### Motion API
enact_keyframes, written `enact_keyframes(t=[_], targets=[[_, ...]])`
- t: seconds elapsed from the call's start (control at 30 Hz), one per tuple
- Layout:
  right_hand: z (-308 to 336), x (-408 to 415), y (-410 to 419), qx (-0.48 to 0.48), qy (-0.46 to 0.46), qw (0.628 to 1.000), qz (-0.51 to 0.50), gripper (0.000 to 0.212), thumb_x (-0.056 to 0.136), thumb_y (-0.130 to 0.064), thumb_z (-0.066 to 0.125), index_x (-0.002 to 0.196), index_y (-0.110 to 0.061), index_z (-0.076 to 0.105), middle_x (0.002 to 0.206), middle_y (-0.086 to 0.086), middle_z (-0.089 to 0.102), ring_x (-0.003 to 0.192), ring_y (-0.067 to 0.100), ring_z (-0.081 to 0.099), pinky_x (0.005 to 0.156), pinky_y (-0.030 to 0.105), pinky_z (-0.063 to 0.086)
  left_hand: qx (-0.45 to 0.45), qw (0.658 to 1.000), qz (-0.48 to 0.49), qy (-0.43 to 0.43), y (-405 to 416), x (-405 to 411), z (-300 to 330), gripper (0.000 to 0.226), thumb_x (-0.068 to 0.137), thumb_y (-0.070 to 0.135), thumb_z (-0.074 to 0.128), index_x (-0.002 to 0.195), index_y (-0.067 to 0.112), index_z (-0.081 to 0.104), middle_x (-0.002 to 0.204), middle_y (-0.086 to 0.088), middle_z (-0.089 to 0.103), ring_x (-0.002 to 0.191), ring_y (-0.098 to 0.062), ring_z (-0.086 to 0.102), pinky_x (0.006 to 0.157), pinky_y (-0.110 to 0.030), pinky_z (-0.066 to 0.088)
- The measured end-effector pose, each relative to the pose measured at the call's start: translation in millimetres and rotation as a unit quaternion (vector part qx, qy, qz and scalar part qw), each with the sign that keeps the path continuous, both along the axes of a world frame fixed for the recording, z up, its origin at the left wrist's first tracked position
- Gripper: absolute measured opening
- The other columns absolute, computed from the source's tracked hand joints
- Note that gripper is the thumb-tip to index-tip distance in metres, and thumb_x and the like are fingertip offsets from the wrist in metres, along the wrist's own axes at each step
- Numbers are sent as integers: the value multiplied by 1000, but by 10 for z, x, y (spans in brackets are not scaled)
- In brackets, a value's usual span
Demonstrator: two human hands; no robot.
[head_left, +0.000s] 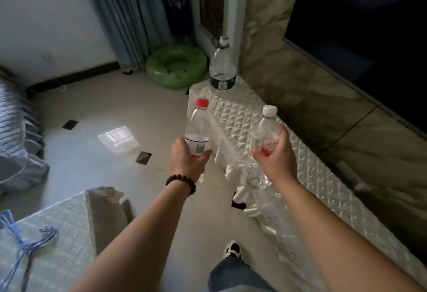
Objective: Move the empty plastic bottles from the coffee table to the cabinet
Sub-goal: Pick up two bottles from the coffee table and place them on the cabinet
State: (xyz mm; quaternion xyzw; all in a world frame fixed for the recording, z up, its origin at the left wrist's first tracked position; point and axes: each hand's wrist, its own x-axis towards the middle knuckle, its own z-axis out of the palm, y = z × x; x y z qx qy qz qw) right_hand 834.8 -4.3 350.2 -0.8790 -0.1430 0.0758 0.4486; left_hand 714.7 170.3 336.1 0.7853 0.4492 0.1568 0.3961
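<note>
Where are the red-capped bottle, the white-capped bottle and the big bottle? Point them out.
red-capped bottle (198, 127): head view, clear shoulder.
white-capped bottle (268, 124): head view, upper body.
big bottle (222, 65): head view, clear body.

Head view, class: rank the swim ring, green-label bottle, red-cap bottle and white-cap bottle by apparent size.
1. Swim ring
2. Green-label bottle
3. Red-cap bottle and white-cap bottle: alike, partly hidden by hands, so unranked.

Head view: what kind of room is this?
Most likely a home living room. Grey-blue curtains hang to a tiled floor, a green inflatable swim ring lies in the corner, and a low cabinet under a quilted cover runs along the marble wall.
</note>
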Motion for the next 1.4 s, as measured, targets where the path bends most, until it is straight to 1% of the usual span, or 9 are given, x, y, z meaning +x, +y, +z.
enact_keyframes(t=[0.17,0.3,0.43,0.5,0.7,0.93,1.03,1.2,1.4], targets=[[35,689,24,14,3,1000,-24,86,74,-30,79,143,-31,27,136,-3,51,100,4,52,82,26,44,-2,1000,-28,-7,106,857,33,55,68,47,78,106,20,48,103,2,54,89,-18,57,79,-42,54],[6,1111,73,7,3,999,-49,89,74,-34,79,144,-30,25,139,-1,50,115,18,57,90,38,51,-1,999,-53,-2,225,1364,41,55,68,46,77,106,20,48,105,2,55,88,-17,57,79,-40,54],[-48,1439,205,7,20,997,-78,89,76,-32,78,145,-28,24,141,1,48,102,8,54,84,31,50,-2,998,-69,3,448,1780,-16,53,68,46,77,104,20,48,104,1,56,83,-17,58,75,-37,54],[-103,1587,310,-1,25,995,-93,90,76,-33,77,146,-28,22,142,2,47,108,11,54,84,33,51,-6,997,-81,7,593,1986,-69,53,69,46,77,105,20,48,104,2,56,81,-15,57,73,-34,53],[-376,2120,916,-20,31,988,-148,90,74,-36,78,145,-28,23,137,4,51,115,23,57,86,38,52,-21,991,-129,17,1264,2740,-321,51,68,46,77,105,22,50,102,3,58,80,-15,58,70,-34,54],[-556,2740,1849,-27,57,975,-214,92,75,-37,78,147,-26,21,141,4,47,118,22,55,85,33,49,-31,977,-204,49,2287,3700,-569,52,65,50,77,100,25,48,100,3,59,82,-16,61,72,-39,56],[-591,2950,2071,-22,64,968,-243,91,76,-34,77,147,-24,22,141,5,47,108,13,53,80,27,43,-33,970,-234,61,2531,4029,-667,54,63,51,77,101,23,50,97,3,61,83,-18,62,72,-40,56],[-768,3255,2198,-36,81,958,-273,92,76,-35,78,148,-24,22,144,5,45,117,18,53,85,28,43,-27,957,-274,89,2679,4450,-902,55,63,53,76,102,24,49,95,5,62,77,-15,60,68,-36,54],[-1314,3725,2242,-29,112,954,-277,95,73,-35,80,147,-27,21,142,5,48,123,22,53,95,34,47,-46,943,-314,104,2723,4915,-1515,68,52,63,67,111,37,46,101,6,64,90,-21,63,75,-43,56]])
